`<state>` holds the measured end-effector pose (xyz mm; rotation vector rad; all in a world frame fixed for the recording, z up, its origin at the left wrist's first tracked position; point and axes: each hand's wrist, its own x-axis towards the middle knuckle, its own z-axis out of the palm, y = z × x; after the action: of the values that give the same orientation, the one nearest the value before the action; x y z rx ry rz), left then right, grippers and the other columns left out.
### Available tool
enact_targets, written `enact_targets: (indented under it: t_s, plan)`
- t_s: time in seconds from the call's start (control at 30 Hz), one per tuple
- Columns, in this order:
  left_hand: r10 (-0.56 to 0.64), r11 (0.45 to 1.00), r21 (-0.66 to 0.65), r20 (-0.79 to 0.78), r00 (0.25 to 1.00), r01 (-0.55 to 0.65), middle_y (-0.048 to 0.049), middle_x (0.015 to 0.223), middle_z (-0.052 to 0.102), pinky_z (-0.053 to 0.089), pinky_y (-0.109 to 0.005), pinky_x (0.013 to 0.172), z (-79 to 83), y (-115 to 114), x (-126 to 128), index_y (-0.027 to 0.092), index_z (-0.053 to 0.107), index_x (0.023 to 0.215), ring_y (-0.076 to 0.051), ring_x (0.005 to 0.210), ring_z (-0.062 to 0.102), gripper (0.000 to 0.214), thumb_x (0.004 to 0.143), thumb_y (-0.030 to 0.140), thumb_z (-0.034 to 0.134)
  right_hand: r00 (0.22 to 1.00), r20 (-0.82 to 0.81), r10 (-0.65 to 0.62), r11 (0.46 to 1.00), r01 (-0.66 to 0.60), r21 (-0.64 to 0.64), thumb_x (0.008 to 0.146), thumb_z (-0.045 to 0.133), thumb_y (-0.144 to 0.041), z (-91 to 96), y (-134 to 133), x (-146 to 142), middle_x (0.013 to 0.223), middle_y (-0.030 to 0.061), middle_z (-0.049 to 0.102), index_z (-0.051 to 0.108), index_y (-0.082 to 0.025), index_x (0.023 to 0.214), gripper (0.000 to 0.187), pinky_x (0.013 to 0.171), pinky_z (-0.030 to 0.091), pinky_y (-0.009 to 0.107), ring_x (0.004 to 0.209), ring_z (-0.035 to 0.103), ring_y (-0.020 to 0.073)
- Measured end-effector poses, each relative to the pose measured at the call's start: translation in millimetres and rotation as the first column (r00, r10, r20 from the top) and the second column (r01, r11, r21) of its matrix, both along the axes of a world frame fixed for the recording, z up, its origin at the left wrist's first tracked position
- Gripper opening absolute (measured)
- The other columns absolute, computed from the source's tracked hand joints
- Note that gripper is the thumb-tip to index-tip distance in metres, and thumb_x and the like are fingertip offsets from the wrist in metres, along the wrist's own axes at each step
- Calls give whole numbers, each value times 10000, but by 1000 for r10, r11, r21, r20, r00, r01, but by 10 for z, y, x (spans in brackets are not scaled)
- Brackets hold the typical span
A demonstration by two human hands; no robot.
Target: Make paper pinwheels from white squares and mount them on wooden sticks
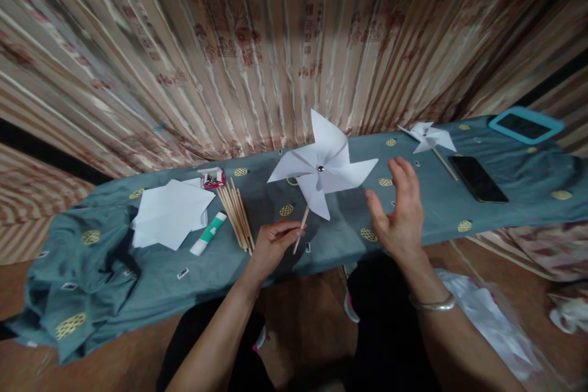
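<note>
My left hand (274,243) pinches the wooden stick (301,228) of a white paper pinwheel (323,164), holding it upright over the bench. A metal pin sits at the pinwheel's centre. My right hand (400,211) is open, fingers spread, just right of the pinwheel's blades and not touching them. A silver bangle circles my right wrist.
The low bench wears a grey-green cloth (92,269). On it lie white paper sheets (169,213), a glue stick (208,234), a bundle of wooden sticks (236,214), a small red box of pins (214,178), a second pinwheel (430,138), a black phone (478,178) and a blue-cased tablet (525,125). A striped curtain hangs behind.
</note>
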<state>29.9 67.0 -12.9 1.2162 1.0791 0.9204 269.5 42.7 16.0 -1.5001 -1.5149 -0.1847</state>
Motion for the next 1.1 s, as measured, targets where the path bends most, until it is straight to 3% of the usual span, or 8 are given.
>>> enact_targets:
  t_s: [0.07, 0.2, 0.43, 0.63, 0.73, 0.93, 1.1]
  plan:
    - [-34, 999, 7, -21, 999, 34, -50, 761, 752, 474, -240, 606, -11, -12, 12, 198, 801, 767, -162, 684, 640, 203, 643, 358, 788, 994, 105, 4, 1000, -6, 18, 929, 522, -284, 42, 11, 40, 1535, 126, 382, 364, -255, 1474, 568, 1132, 327, 571, 1439, 325, 312]
    - [-93, 995, 16, -31, 995, 94, -47, 737, 735, 451, -230, 585, -36, -15, 27, 191, 800, 770, -145, 647, 614, 212, 653, 367, 784, 988, 149, 44, 999, -44, -2, 940, 470, -217, 18, 26, 85, 1475, 120, 473, 418, -247, 1444, 508, 1129, 359, 536, 1398, 402, 281]
    - [-111, 994, 7, -39, 993, 112, -62, 783, 751, 485, -254, 643, -8, -13, 29, 194, 798, 782, -173, 715, 655, 210, 675, 374, 778, 998, 33, 49, 996, -46, -72, 932, 486, -261, -101, 21, 89, 1228, 108, 684, 604, -226, 1268, 358, 1024, 479, 490, 1162, 628, 268]
    - [-80, 997, 16, 1, 997, 80, -60, 790, 757, 504, -261, 658, -8, -12, 46, 207, 802, 787, -181, 729, 669, 205, 663, 369, 782, 981, -142, 129, 968, -155, -196, 909, 534, -282, -152, -40, -58, 1144, 68, 731, 648, -249, 1200, 314, 923, 558, 418, 1050, 690, 250]
    - [-68, 997, 29, -10, 998, 68, -59, 779, 753, 490, -254, 631, -18, -11, 51, 205, 803, 795, -169, 698, 652, 194, 672, 353, 776, 971, -155, 184, 951, -216, -222, 908, 540, -274, -179, -75, -164, 1161, 59, 727, 637, -255, 1220, 328, 927, 561, 400, 1054, 693, 247]
    - [2, 999, 37, 10, 1000, -2, -42, 764, 746, 475, -248, 640, -37, -1, 59, 207, 801, 795, -164, 700, 642, 167, 682, 319, 753, 953, -33, 302, 917, -300, -262, 942, 521, -331, -183, -169, -449, 1192, 121, 703, 570, -190, 1314, 401, 934, 550, 419, 1082, 672, 268]
    - [44, 998, 53, 23, 999, -45, -37, 777, 749, 481, -252, 662, -38, 11, 21, 208, 797, 794, -164, 708, 640, 157, 678, 303, 751, 887, 166, 430, 880, -370, -298, 960, 509, -350, -66, -327, -635, 954, 102, 755, 641, -178, 1186, 313, 733, 570, 387, 826, 701, 247]
